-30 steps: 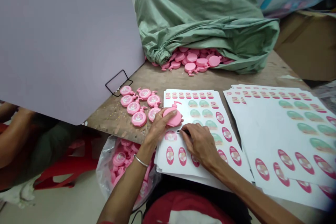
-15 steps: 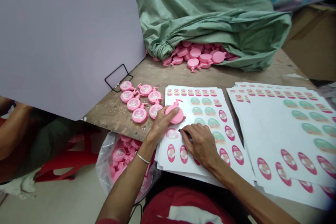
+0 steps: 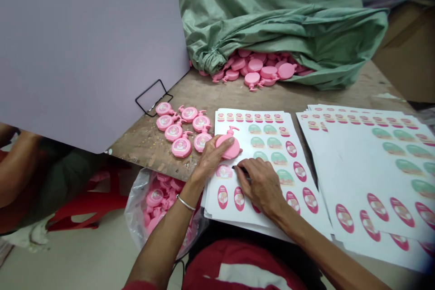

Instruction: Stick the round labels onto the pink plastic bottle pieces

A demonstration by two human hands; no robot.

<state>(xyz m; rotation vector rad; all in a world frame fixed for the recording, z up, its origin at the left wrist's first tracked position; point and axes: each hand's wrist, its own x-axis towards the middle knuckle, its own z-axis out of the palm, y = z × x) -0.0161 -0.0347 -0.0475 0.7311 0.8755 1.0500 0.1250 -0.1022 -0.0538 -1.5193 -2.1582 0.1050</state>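
My left hand (image 3: pixel 210 159) grips a plain pink toy pump bottle (image 3: pixel 229 145), holding it down on a sticker sheet (image 3: pixel 261 163). My right hand (image 3: pixel 261 186) lies on the same sheet just below the bottle, its fingers pinched round a thin dark tool (image 3: pixel 239 170) whose tip touches a pink oval sticker (image 3: pixel 224 171). The sheet carries rows of green and pink oval stickers. Several pink bottles with stickers on them (image 3: pixel 180 129) lie in a cluster left of the sheet.
A green sack (image 3: pixel 278 22) at the back spills several plain pink bottles (image 3: pixel 261 70). More sticker sheets (image 3: pixel 374 167) lie to the right. A lilac board (image 3: pixel 84 50) stands at left. A clear bag of pink bottles (image 3: pixel 159 199) hangs under the table edge. Another person's arm (image 3: pixel 16 167) is at far left.
Both hands stay in place on the sheet; only the camera has shifted a little, so everything sits slightly higher and to the right.
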